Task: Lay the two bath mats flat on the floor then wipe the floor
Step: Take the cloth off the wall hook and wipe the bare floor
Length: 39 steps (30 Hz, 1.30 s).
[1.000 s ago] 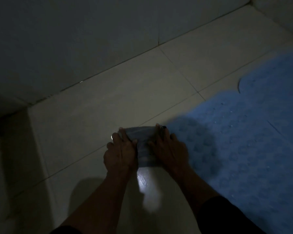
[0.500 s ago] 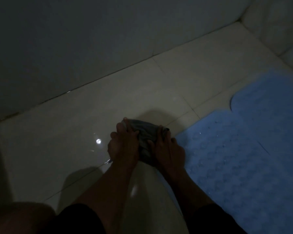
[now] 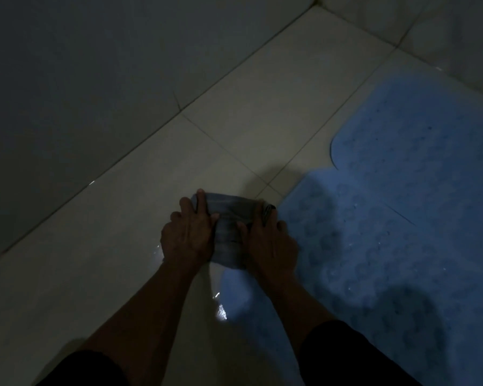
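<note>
Both blue bath mats point(image 3: 402, 218) lie flat by the wall; wiping is underway: left hand point(image 3: 188, 235) and right hand point(image 3: 268, 240), fingers spread, press the grey cloth point(image 3: 229, 224) onto the tiled floor point(image 3: 95, 260)

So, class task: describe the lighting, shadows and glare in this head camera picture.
Head view: very dim overall, wall nearly dark; small bright glare spots on the glossy floor; arm shadows fall across the blue mat; the grey cloth under the left hand and right hand is murky, detail lost.
</note>
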Tool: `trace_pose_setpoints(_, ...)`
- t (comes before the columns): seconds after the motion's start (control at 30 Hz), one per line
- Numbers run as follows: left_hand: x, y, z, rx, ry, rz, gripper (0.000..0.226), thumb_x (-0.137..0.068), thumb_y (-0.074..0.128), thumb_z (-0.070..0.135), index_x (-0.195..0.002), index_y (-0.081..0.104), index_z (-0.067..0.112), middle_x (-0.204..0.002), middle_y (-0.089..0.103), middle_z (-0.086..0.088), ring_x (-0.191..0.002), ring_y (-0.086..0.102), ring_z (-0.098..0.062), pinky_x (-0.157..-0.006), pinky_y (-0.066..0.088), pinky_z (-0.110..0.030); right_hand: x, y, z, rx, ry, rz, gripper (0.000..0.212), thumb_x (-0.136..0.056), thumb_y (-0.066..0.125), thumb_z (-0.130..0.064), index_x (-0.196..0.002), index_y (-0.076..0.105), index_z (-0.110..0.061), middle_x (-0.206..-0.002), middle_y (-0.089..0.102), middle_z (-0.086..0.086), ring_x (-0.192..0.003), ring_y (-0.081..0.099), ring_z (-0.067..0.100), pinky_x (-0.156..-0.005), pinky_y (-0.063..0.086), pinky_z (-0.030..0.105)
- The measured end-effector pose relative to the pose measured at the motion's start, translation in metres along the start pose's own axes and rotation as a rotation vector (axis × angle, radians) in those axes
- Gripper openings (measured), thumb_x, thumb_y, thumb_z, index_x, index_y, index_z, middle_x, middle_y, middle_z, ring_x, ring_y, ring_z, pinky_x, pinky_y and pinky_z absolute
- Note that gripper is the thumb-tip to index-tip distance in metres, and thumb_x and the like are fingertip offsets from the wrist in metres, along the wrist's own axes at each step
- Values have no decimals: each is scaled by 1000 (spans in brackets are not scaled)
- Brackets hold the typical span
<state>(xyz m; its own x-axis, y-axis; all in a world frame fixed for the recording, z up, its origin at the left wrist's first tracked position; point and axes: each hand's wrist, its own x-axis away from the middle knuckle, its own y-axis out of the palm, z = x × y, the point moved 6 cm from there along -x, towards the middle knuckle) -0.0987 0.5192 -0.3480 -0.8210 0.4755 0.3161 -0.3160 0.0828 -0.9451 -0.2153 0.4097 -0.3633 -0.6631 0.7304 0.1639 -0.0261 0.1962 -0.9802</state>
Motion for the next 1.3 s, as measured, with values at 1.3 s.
trace_pose_setpoints(1.3, -208, -50, 235, -201, 363, -82, 70, -100, 27, 56, -156, 6, 19, -145, 32, -15, -113, 53, -37, -83, 47, -44, -220, -61, 133, 48, 290, 168, 58, -88, 62, -48, -132, 60, -11, -112, 66, 9, -89, 64, 28, -45, 46, 30)
